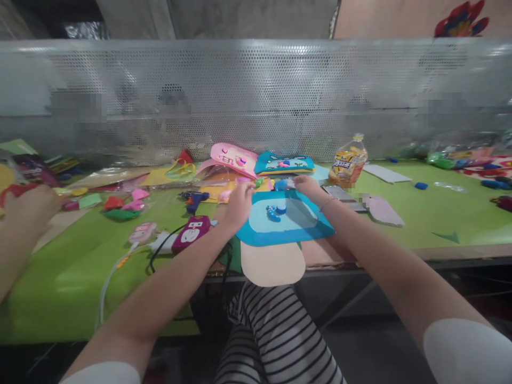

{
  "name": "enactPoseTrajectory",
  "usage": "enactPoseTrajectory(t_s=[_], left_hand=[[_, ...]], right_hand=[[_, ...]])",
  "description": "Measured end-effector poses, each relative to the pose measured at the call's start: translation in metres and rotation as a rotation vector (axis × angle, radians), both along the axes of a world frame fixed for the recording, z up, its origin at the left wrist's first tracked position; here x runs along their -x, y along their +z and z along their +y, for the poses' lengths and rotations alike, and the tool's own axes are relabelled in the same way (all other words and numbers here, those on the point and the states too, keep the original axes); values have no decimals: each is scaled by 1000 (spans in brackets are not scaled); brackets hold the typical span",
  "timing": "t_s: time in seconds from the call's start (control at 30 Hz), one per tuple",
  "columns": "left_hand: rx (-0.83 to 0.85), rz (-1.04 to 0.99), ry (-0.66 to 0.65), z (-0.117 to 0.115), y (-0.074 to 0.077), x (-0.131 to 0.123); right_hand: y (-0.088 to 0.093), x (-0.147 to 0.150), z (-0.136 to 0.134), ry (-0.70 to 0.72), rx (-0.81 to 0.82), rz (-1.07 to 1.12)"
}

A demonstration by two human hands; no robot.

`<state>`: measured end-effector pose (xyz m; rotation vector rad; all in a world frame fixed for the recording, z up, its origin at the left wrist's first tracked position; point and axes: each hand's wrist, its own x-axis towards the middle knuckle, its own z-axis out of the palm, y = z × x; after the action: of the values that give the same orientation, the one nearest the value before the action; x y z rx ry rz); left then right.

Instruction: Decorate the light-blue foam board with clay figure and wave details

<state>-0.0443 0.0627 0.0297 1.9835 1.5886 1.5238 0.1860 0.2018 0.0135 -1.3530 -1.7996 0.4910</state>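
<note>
A person reaches over a blue panel (276, 238), where small blue pieces (273, 214) rest near the middle, the left hand (239, 207) near a green lump (258, 182) and the right hand (307, 186) beside a blue lump (281, 184). Both hands' fingers curl, though whether they grip anything is unclear; the step looks like gathering pieces, the next move probably calling for a light pinch.

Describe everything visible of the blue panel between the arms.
The blue panel has rounded corners and a darker border around a paler centre, perhaps foam or felt. It lies roughly flat, small blue pieces on it, a cream piece showing past its near edge. The left hand and right hand are near its far corners; contact unclear.
</note>
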Motion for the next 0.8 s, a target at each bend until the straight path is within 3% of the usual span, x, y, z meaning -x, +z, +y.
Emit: enactPoseTrajectory(t_s=[0.2, 0.33, 0.5, 0.57, 0.67, 0.73, 0.8], left_hand=[[83, 418, -201, -18, -8, -17], [8, 404, -269, -7, -15, -10], [-91, 354, -158, 5, -15, -4], [-112, 340, -105, 5, -11, -3], [-59, 341, -82, 0, -2, -1], [28, 299, -61, -5, 4, 0], [49, 205, -73, -10, 9, -1]], right_hand=[[3, -4, 19, -68, 6, -345], [-2, 3, 18, -49, -2, -539], [9, 4, 10, -103, -107, -607], [20, 1, 4, -142, -197, -531], [31, 1, -13, -123, -341, -85], [32, 7, -32, 23, -252, 285], [27, 17, -55, 306, -56, 462]])
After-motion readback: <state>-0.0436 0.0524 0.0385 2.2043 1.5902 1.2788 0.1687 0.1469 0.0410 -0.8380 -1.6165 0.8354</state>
